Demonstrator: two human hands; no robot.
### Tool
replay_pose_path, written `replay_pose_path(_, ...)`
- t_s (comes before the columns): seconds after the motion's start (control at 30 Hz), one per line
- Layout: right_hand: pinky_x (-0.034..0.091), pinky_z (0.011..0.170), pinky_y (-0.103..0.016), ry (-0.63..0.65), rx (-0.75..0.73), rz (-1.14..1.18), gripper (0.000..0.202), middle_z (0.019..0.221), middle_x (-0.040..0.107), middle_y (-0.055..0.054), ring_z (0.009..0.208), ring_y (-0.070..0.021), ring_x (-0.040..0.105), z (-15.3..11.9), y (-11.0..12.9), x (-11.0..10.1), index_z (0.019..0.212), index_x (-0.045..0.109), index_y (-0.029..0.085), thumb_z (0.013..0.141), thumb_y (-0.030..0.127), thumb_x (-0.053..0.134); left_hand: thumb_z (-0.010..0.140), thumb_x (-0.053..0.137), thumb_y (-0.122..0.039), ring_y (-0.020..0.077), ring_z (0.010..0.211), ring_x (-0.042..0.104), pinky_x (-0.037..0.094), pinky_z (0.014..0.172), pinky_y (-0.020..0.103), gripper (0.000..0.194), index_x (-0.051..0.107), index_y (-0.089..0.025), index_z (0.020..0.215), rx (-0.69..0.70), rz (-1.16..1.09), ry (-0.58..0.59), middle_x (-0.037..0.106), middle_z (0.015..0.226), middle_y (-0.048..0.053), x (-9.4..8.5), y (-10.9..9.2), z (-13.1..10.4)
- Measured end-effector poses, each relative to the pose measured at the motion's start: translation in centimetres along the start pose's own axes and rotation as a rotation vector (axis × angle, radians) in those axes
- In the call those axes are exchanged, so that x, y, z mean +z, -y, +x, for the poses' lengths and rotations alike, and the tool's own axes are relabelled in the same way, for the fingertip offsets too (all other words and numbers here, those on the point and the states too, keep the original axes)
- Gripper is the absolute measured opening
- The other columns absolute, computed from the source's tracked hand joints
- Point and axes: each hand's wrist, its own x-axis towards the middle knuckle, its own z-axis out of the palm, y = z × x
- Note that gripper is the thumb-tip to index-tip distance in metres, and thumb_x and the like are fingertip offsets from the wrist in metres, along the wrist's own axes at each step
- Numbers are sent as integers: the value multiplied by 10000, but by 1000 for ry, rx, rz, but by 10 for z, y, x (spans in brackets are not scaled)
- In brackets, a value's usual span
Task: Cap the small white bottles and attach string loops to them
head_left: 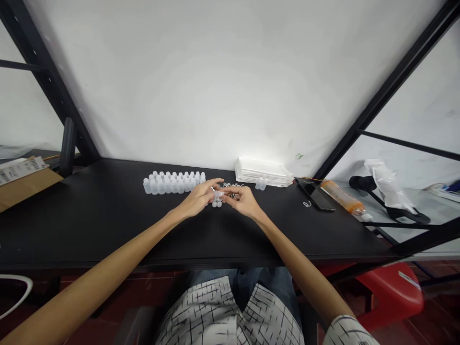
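Note:
Between my two hands, over the black table, is a small translucent plastic bottle point(217, 193) lying roughly sideways. My left hand point(197, 198) grips one end of it with thumb and fingers. The fingertips of my right hand point(244, 201) pinch its other, whiter end. Just below, a few small bottle tops point(216, 203) show on the table, partly covered by the hands. Behind my fingers lies a loose heap of white plastic rings point(230, 185). To the left of my left hand, several capped bottles point(174, 184) stand upright in tight rows.
A stack of white flat packs point(264, 171) lies against the wall, with small bottles point(261, 183) before it. Rightward are a single white ring point(306, 204), a dark phone-like device point(316, 195) and an orange-labelled bottle point(343, 197). A cardboard box point(32, 184) sits far left.

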Motion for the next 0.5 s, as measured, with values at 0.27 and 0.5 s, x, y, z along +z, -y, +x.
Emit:
replay_pose_path(0.27,444,433,-227,-99,77,126,340,729,698,-71,619,-178,650,1,-5,-3,931,745,136,781,433,680,868,565,-385,178,814,596,476,706,314,375,642,-140,1140,108,191,-99,655,1061,108,-5,3,3)
replay_pose_path(0.5,469,459,-235,-131,-74,-119,249,782,679,-63,608,-152,621,-4,-1,-3,955,734,155,831,340,622,924,499,-498,108,552,408,321,525,238,414,675,-134,1016,40,116,19,451,599,-30,-6,1,1)
